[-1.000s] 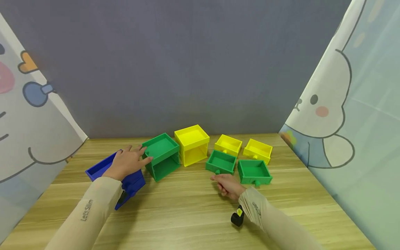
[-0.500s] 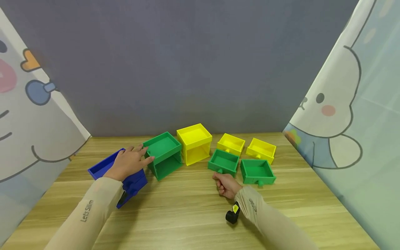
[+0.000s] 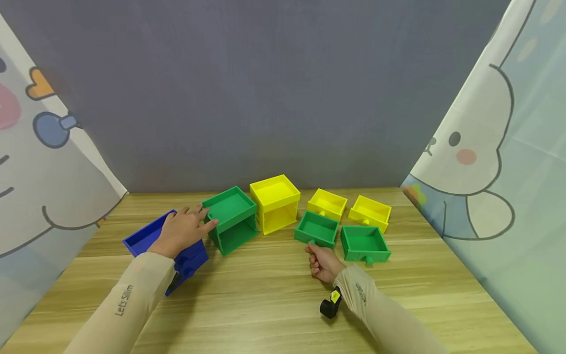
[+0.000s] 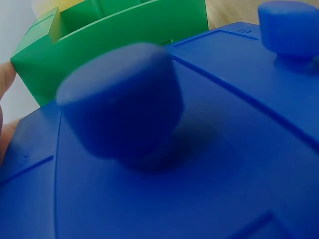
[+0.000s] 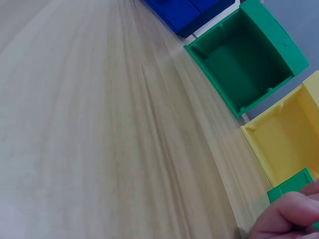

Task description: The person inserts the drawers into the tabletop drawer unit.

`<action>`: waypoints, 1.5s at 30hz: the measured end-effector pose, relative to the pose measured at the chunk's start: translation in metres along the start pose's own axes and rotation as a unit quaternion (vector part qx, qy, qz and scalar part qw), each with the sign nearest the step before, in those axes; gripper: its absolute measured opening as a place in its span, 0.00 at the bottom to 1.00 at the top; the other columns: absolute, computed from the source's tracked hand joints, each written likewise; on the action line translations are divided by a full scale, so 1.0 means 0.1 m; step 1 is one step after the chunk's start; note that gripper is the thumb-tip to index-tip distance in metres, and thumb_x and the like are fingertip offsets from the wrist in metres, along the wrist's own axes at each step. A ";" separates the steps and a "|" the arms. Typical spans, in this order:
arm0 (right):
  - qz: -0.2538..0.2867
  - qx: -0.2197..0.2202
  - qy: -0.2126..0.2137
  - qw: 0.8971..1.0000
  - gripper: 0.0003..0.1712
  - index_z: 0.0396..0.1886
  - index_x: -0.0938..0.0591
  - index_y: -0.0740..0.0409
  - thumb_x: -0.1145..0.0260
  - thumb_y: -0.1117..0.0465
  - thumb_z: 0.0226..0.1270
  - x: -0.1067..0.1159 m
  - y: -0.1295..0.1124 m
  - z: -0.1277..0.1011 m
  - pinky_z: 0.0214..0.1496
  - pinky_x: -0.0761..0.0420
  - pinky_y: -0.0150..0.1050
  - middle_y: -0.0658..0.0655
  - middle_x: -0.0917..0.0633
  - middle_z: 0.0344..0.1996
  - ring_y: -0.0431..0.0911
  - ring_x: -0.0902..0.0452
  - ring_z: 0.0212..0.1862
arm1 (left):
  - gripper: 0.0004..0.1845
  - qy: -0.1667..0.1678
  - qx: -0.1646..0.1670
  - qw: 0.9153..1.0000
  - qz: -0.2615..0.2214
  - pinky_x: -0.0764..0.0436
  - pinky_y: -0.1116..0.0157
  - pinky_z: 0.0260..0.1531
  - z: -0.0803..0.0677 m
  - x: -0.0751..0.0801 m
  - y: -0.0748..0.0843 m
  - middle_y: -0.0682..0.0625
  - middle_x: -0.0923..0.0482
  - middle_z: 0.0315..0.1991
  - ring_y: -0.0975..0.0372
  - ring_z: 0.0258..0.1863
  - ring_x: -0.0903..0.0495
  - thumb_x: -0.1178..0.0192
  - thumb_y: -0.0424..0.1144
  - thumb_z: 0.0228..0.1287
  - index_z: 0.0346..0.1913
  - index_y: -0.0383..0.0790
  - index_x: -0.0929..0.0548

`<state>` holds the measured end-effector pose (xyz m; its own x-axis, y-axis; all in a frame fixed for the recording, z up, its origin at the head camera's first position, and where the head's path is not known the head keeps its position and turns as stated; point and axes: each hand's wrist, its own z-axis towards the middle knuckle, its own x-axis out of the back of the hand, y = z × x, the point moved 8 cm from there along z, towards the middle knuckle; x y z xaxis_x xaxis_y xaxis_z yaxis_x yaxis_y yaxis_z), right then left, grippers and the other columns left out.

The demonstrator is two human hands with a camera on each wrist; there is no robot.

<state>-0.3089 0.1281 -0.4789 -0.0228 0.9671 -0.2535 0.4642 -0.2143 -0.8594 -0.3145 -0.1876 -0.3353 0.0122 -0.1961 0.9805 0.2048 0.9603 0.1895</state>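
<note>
My right hand (image 3: 325, 263) is at the front of a small green drawer (image 3: 316, 228), its fingers curled, thumb and forefinger pinching the drawer's round knob. In the right wrist view, part of this hand (image 5: 291, 214) covers most of the drawer. My left hand (image 3: 182, 231) lies over a blue cabinet (image 3: 146, 236) with fingers spread, the fingertips reaching the left side of a green cabinet (image 3: 230, 206). Two blue knobs fill the left wrist view, the nearer knob (image 4: 124, 99) large. The green cabinet has a bare opening at its front.
A yellow cabinet (image 3: 275, 196) with a hollow front stands right of the green one. Another green drawer (image 3: 364, 242) and two yellow drawers, one behind (image 3: 327, 202) and one farther right (image 3: 370, 211), lie on the wooden table (image 3: 247, 305). A grey backdrop rises behind.
My right hand has moved slightly right and closer to the green drawer's knob. The head view has shifted a little. My left hand and the cabinets keep their places.
</note>
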 end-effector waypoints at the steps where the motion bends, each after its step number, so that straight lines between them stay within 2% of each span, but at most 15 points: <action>1: 0.002 0.001 0.001 1.000 0.15 0.35 0.28 0.58 0.54 0.56 0.79 0.00 0.00 0.00 0.16 0.43 0.21 0.45 0.35 0.13 0.31 0.46 0.14 | 0.35 0.001 0.001 1.000 -0.002 0.46 0.33 0.60 0.00 0.00 0.00 0.30 0.39 0.67 0.32 0.64 0.43 0.53 0.56 0.72 0.68 0.30 0.33; 7: 0.008 0.013 0.012 1.000 0.16 0.36 0.28 0.60 0.55 0.55 0.79 0.01 -0.03 0.03 0.16 0.43 0.21 0.44 0.35 0.13 0.31 0.46 0.14 | 0.35 0.006 -0.004 1.000 0.000 0.45 0.34 0.60 0.00 -0.01 0.00 0.30 0.40 0.68 0.32 0.64 0.41 0.53 0.55 0.72 0.69 0.30 0.34; 12: 0.007 0.012 0.010 1.000 0.16 0.34 0.29 0.60 0.56 0.56 0.80 0.01 -0.04 0.05 0.17 0.42 0.21 0.45 0.35 0.14 0.32 0.45 0.14 | 0.35 0.001 -0.010 1.000 0.007 0.37 0.36 0.56 0.01 -0.02 0.01 0.29 0.41 0.67 0.35 0.56 0.30 0.53 0.55 0.72 0.68 0.28 0.35; 15: -0.010 0.013 0.007 1.000 0.16 0.32 0.29 0.60 0.57 0.58 0.80 0.01 -0.05 0.06 0.17 0.42 0.22 0.45 0.35 0.14 0.32 0.45 0.14 | 0.35 -0.001 -0.010 1.000 0.007 0.38 0.37 0.56 0.01 -0.01 0.01 0.29 0.41 0.67 0.37 0.52 0.25 0.53 0.55 0.72 0.68 0.28 0.34; 21: -0.062 0.031 0.007 0.998 0.15 0.35 0.28 0.65 0.56 0.61 0.79 0.01 -0.06 0.03 0.17 0.40 0.23 0.46 0.34 0.14 0.32 0.44 0.15 | 0.34 0.007 -0.021 1.000 0.010 0.40 0.37 0.60 0.00 -0.01 0.02 0.28 0.40 0.66 0.35 0.53 0.27 0.52 0.53 0.72 0.67 0.26 0.33; 26: -0.098 0.045 -0.003 0.994 0.15 0.35 0.26 0.69 0.54 0.63 0.78 -0.03 -0.04 -0.02 0.17 0.39 0.23 0.47 0.33 0.13 0.33 0.44 0.14 | 0.34 0.016 -0.027 0.999 0.006 0.35 0.39 0.58 0.01 -0.01 0.01 0.27 0.40 0.66 0.38 0.40 0.21 0.51 0.52 0.72 0.66 0.25 0.33; 28: -0.111 0.052 -0.012 0.992 0.15 0.36 0.26 0.70 0.53 0.63 0.78 -0.07 -0.05 -0.05 0.16 0.39 0.23 0.47 0.33 0.13 0.33 0.44 0.14 | 0.34 0.018 -0.028 0.999 0.005 0.32 0.40 0.55 0.01 -0.01 0.01 0.26 0.40 0.65 0.43 0.30 0.21 0.51 0.52 0.72 0.66 0.25 0.33; 31: -0.139 0.064 -0.031 0.988 0.16 0.38 0.25 0.74 0.53 0.63 0.77 -0.12 -0.07 -0.11 0.16 0.39 0.23 0.47 0.33 0.13 0.33 0.44 0.14 | 0.34 0.019 -0.031 0.999 0.005 0.30 0.41 0.52 0.01 -0.01 0.01 0.26 0.39 0.65 0.50 0.23 0.23 0.51 0.52 0.72 0.66 0.24 0.33; 34: -0.167 0.071 -0.054 0.982 0.17 0.41 0.25 0.76 0.52 0.63 0.77 -0.17 -0.08 -0.16 0.17 0.38 0.24 0.47 0.33 0.13 0.34 0.44 0.15 | 0.34 0.022 -0.033 0.999 0.007 0.32 0.40 0.54 0.01 0.00 0.01 0.26 0.39 0.65 0.49 0.22 0.23 0.51 0.52 0.72 0.66 0.24 0.33; 38: -0.186 0.074 -0.078 0.977 0.17 0.41 0.24 0.75 0.52 0.62 0.77 -0.25 -0.10 -0.21 0.18 0.37 0.25 0.47 0.33 0.13 0.34 0.43 0.15 | 0.33 0.025 -0.032 0.999 0.009 0.36 0.40 0.58 0.00 0.01 0.02 0.26 0.39 0.65 0.36 0.41 0.22 0.51 0.52 0.72 0.66 0.24 0.33; 41: -0.196 0.075 -0.098 0.973 0.17 0.40 0.24 0.74 0.51 0.62 0.77 -0.31 -0.09 -0.25 0.18 0.37 0.25 0.46 0.33 0.13 0.34 0.43 0.15 | 0.33 0.026 -0.030 0.999 0.006 0.37 0.40 0.59 -0.01 0.01 0.03 0.26 0.39 0.65 0.35 0.45 0.23 0.51 0.52 0.72 0.66 0.24 0.33; 45: -0.207 0.079 -0.128 0.967 0.17 0.41 0.24 0.75 0.51 0.62 0.76 -0.42 -0.06 -0.27 0.17 0.38 0.25 0.46 0.33 0.13 0.34 0.43 0.14 | 0.33 0.030 -0.032 0.999 0.003 0.37 0.39 0.59 -0.02 0.01 0.04 0.26 0.39 0.65 0.40 0.34 0.21 0.51 0.51 0.72 0.65 0.24 0.32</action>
<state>-0.2863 0.0926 -0.4512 -0.4056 0.9131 0.0428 0.2273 0.1461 -0.9628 -0.3121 -0.1843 -0.3340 0.0724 -0.2042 0.9762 0.2661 0.9473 0.1784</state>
